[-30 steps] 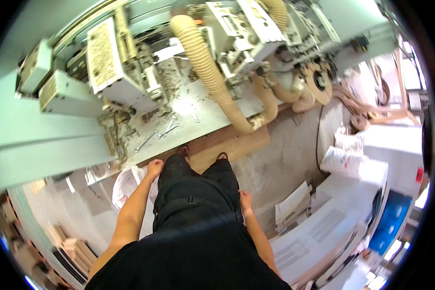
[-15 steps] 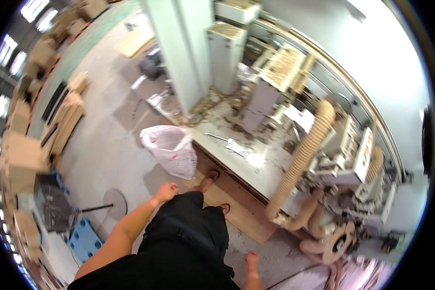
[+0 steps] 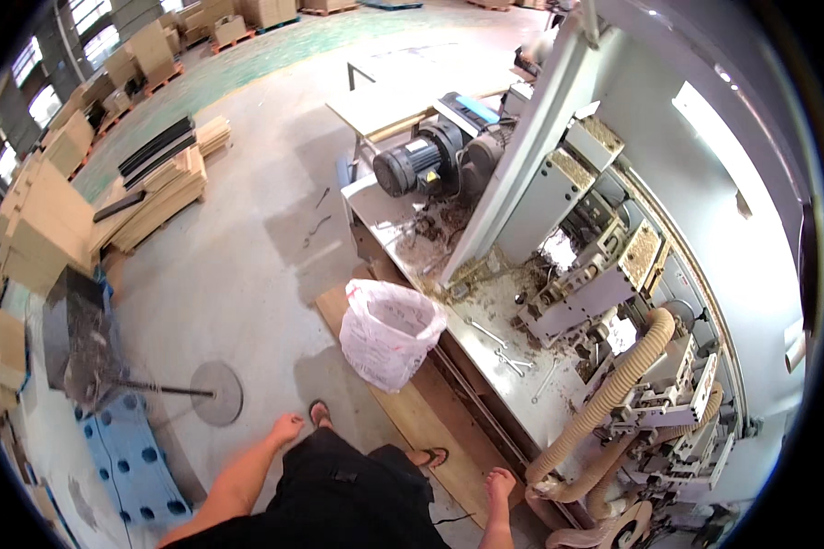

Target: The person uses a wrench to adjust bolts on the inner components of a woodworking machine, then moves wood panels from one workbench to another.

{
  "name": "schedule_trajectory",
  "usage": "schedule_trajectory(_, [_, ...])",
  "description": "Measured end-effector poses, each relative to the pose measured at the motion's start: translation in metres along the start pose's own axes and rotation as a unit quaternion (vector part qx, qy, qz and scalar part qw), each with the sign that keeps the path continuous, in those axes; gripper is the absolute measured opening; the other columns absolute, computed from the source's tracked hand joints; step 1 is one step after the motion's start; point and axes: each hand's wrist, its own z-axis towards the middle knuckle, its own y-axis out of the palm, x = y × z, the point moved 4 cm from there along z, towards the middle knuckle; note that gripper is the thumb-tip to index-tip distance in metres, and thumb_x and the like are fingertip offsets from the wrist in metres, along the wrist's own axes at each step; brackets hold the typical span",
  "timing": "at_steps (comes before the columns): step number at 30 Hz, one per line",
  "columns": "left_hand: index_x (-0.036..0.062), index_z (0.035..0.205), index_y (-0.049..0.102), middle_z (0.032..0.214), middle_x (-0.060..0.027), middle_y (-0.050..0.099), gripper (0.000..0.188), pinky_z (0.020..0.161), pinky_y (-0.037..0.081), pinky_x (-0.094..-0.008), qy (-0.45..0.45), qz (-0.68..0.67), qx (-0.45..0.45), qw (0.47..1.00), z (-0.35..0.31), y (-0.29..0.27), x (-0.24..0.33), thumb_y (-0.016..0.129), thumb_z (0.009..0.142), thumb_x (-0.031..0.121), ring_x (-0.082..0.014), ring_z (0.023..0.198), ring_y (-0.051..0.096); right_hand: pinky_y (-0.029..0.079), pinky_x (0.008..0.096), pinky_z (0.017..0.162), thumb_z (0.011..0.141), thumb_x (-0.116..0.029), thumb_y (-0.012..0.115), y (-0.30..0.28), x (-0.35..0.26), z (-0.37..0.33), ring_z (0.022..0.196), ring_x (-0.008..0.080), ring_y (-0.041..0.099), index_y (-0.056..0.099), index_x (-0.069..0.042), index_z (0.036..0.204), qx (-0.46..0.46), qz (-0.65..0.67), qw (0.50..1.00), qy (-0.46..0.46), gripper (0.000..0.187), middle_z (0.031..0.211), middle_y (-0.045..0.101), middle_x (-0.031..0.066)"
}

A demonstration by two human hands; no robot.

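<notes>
My left hand [image 3: 287, 428] hangs beside my left thigh, its fingers curled in loosely with no object showing in them. On the other side my right hand [image 3: 499, 485] is held near the machine's front edge, also loosely closed and holding nothing visible. In front of me an open white woven sack [image 3: 392, 340] with reddish print stands on a wooden board [image 3: 410, 416]; neither hand touches it. Several metal wrenches [image 3: 513, 362] lie on the machine's pale metal bed [image 3: 490, 334], among sawdust and shavings.
A ribbed tan hose [image 3: 604, 403] bends over the machine at the right. Ahead sits a dark electric motor [image 3: 412, 166]. To the left are a round-based stand [image 3: 217, 393], a blue plastic pallet [image 3: 135, 462] and stacked boards [image 3: 160, 197]. Beyond stand cardboard boxes [image 3: 151, 55].
My feet have shifted, and the view has swung to show more of the motor and floor ahead. The sack now appears farther right. Both hands remain apart from it.
</notes>
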Motion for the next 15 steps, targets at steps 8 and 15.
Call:
schedule_trajectory(8, [0.0064,0.109,0.072,0.1,-0.0147,0.074,0.031,0.083,0.054,-0.0377,0.015,-0.036,-0.013,0.999,0.109,-0.156,-0.09,0.065,0.085,0.025,-0.0261,0.09,0.071,0.052,0.0325,0.053,0.086,-0.011,0.063,0.254,0.004,-0.222,0.067,0.0165,0.064,0.07,-0.004,0.114,-0.203,-0.187,0.957,0.086,0.029,0.087,0.069,0.0049])
schedule_trajectory(15, [0.0058,0.099,0.07,0.081,-0.0067,0.069,0.018,0.054,0.049,-0.0335,-0.104,-0.24,0.039,0.964,0.195,-0.287,-0.157,0.063,0.087,0.017,-0.017,0.065,0.064,0.057,0.0374,0.06,0.082,-0.018,0.062,0.348,-0.014,-0.28,0.072,0.0206,0.07,0.075,-0.013,0.1,-0.238,-0.405,0.882,0.019,0.023,0.084,0.072,0.0092])
